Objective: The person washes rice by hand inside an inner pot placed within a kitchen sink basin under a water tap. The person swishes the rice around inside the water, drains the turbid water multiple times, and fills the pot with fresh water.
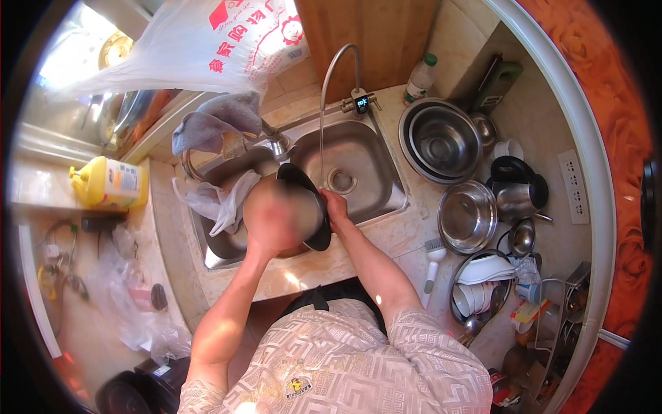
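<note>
My right hand (pixel 337 209) grips the rim of a dark, round vessel (pixel 321 227), tilted on its side above the front of the double steel sink (pixel 209 261). My left hand (pixel 274 227) is at the vessel's left side, but a blur hides its fingers and whether it holds anything. A slim curved faucet (pixel 327 77) with a small lit display arches over the right basin (pixel 367 173). What looks like a thin stream of water falls from it close by my right fingers. A crumpled white plastic bag (pixel 235 204) lies over the left basin.
Grey cloths (pixel 217 121) hang over another faucet (pixel 279 144). Nested steel bowls (pixel 445 142), a steel basin (pixel 468 217), a brush (pixel 433 259) and white dishes (pixel 483 271) crowd the right counter. A yellow pump bottle (pixel 111 181) stands left. A large plastic bag (pixel 207 46) hangs above.
</note>
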`<state>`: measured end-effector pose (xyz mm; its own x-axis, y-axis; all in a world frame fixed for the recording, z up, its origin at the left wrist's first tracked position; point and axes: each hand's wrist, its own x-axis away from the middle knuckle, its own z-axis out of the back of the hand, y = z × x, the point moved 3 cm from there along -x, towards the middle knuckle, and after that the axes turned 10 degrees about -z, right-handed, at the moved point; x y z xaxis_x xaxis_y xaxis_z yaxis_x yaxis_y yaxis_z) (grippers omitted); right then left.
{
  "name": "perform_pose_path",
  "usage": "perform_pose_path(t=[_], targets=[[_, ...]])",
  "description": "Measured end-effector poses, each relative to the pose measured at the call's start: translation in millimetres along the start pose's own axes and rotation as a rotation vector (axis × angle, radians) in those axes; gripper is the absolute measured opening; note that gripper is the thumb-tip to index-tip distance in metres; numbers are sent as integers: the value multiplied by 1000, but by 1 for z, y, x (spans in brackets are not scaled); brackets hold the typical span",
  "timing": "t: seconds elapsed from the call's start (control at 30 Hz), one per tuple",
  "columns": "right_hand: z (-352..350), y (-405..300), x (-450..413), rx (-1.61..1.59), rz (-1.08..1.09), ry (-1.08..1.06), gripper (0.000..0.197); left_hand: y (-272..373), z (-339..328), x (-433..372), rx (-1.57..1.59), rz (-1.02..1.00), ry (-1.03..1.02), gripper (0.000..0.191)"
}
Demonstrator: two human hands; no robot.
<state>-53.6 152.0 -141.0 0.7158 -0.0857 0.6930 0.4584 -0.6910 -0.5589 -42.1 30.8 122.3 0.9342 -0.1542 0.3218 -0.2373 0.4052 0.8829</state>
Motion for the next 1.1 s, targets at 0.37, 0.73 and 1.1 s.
perform_pose_path(t=[0.37, 0.73, 1.1], targets=[[-7, -3, 9, -155, -111, -68, 23, -6, 7, -2, 47, -16, 35, 27], [-8, -3, 10, -175, -154, -60, 23, -10, 6, -4, 39, -37, 25, 26], [-4, -76, 12, -90, -102, -43, 38, -44, 39, -10, 315, -11, 166, 27]])
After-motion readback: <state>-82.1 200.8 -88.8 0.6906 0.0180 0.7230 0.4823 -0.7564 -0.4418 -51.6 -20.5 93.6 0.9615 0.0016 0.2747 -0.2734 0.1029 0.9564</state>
